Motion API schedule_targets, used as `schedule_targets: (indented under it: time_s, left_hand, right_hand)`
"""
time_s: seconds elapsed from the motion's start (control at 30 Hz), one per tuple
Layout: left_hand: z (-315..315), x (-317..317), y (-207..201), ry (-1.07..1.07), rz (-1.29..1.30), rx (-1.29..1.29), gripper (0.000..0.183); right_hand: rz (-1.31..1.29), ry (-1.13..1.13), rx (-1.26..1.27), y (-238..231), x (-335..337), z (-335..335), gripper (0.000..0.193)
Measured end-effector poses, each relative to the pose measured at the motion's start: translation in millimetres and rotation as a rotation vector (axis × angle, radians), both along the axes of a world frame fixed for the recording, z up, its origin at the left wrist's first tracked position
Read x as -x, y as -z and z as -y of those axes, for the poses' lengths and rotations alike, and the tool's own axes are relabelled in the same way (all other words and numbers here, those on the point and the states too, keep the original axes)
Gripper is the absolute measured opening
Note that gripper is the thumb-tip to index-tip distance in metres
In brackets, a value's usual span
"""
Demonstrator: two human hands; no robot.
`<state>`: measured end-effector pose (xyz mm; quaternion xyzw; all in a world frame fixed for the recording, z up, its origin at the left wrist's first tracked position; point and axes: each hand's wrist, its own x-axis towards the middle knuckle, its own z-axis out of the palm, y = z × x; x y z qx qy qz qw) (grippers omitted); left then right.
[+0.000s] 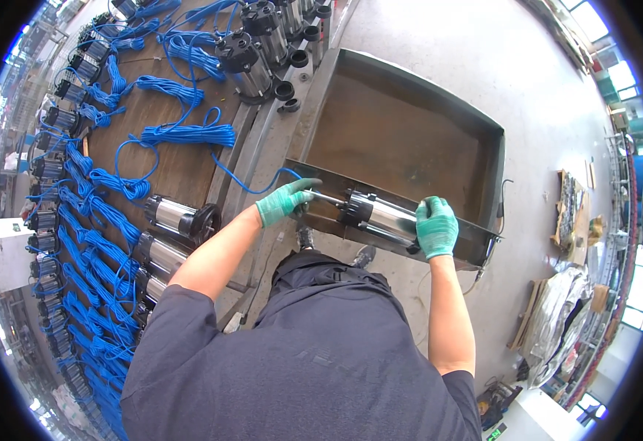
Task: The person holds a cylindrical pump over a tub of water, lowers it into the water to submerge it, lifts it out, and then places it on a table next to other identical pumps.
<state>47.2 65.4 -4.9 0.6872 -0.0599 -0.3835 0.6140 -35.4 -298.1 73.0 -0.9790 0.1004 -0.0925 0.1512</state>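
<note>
- Pump [384,218]: a silver cylinder with black ends, lying on its side along the near edge of the tray [406,125], in front of the person; its long axis runs from one hand toward the other.
- Left hand [286,201]: green-gloved, fingers closed on the outer end of a thin metal rod [329,198] that meets the pump's left end. Whether the rod is the pump's own shaft or a separate tool cannot be told.
- Right hand [437,226]: green-gloved, fingers curled at the pump's right end; whether it grips or merely steadies cannot be told.
- Cable [244,185]: blue, looping from the table [185,163] toward the left hand, which hides where it ends.
- Surroundings: cable bundles [189,134] lie on the table at the person's left; upright pumps [251,70] stand beyond, near black rings [284,90].
- Step in hand (judged): work on the pump's left end by way of the rod, with the right hand bracing the opposite end.
- Next move (judged): it calls for keeping the rod in line with the pump's axis and the right end braced, since the round body could roll; the cable needs slack, clear of the rod and fingers.
</note>
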Motion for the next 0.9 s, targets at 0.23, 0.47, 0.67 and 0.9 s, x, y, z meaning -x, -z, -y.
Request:
schedule_targets:
  time_s: [0.23, 0.47, 0.67, 0.9]
  left_hand:
    - [4.9, -0.6, 6.9, 0.229, 0.504, -0.499, 0.042]
    - [0.1, -4.7, -2.6, -0.007, -0.192, 0.138, 0.046]
    - [-2.0, -24.7, -6.8, 0.405, 0.49, -0.417, 0.05]
    - [19.0, -8.9, -15.1, 0.037, 0.083, -0.313, 0.036]
  right_hand:
    - [-0.009, -0.004, 0.006, -1.6, -0.7, -1.7, 0.012]
    - [-0.002, -0.02, 0.013, -2.3, 0.0, -0.7, 0.013]
    - [-0.024, -0.013, 0.009, -2.4, -0.5, -3.7, 0.014]
    - [0.017, -0.021, 0.031, -2.0, -1.5, 1.4, 0.014]
